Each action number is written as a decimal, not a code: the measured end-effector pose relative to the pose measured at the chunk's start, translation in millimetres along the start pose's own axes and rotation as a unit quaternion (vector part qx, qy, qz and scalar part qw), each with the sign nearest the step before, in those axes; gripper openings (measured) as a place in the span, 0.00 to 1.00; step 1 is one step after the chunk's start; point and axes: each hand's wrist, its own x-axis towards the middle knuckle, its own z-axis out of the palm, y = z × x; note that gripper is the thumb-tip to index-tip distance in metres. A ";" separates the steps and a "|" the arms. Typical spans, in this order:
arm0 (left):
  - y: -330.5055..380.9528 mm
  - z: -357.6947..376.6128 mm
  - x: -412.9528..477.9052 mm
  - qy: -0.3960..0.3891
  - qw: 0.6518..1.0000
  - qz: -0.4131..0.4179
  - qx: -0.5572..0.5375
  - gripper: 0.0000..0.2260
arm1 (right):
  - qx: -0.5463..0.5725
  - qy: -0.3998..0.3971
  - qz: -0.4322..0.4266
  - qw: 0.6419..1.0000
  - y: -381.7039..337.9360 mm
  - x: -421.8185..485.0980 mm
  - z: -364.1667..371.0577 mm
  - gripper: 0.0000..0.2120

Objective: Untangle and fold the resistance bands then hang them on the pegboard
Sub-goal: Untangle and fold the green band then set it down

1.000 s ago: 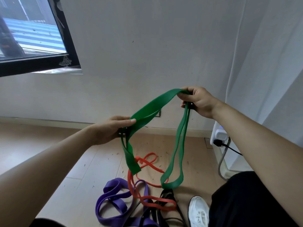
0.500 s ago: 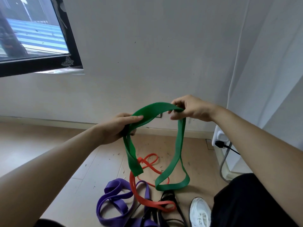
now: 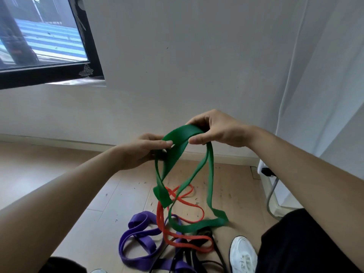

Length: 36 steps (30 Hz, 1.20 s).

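Two grips: left grip [image 3: 141, 152] and right grip [image 3: 218, 129] are raised in front of the wall [image 3: 177, 75], close together, both on the green band [image 3: 182, 134].
Left grip state: thumb lies flat along the top of the band and the fingers curl beneath, pinching the lower end of the arch.
Right grip state: thumb and fingers curl round the higher end of the arch, pinching it from above.
Band between grips: a short, wide arch spans from one grip to the other.
Band below left grip: a short folded loop hangs down.
Band below right grip: a longer loop hangs, its bottom curve over the floor pile. Cannot tell whether it touches the pile. The lower part is blurred.
Floor pile: red band [image 3: 160, 217], purple band [image 3: 145, 241] and black bands [image 3: 194, 259] lie tangled on the wooden floor [image 3: 59, 164], below the grips.
Shoe: white shoe [image 3: 243, 255] is just right of the pile.
Window [image 3: 39, 36]: upper left, set in the wall.
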 end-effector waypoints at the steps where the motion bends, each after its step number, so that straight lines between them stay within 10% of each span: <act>1: -0.1 -1.5 -0.3 0.004 1.000 0.007 0.003 0.32 | 0.007 0.002 -0.003 1.000 -0.5 -0.4 -1.1 0.16; 25: 0.1 43.6 16.1 0.013 0.996 0.036 0.086 0.21 | 0.071 0.021 -0.024 0.997 2.5 -10.7 -23.3 0.18; 36: 7.0 34.4 13.0 0.051 0.995 0.068 0.044 0.14 | -0.132 -0.072 0.094 0.984 13.8 -13.2 -17.5 0.17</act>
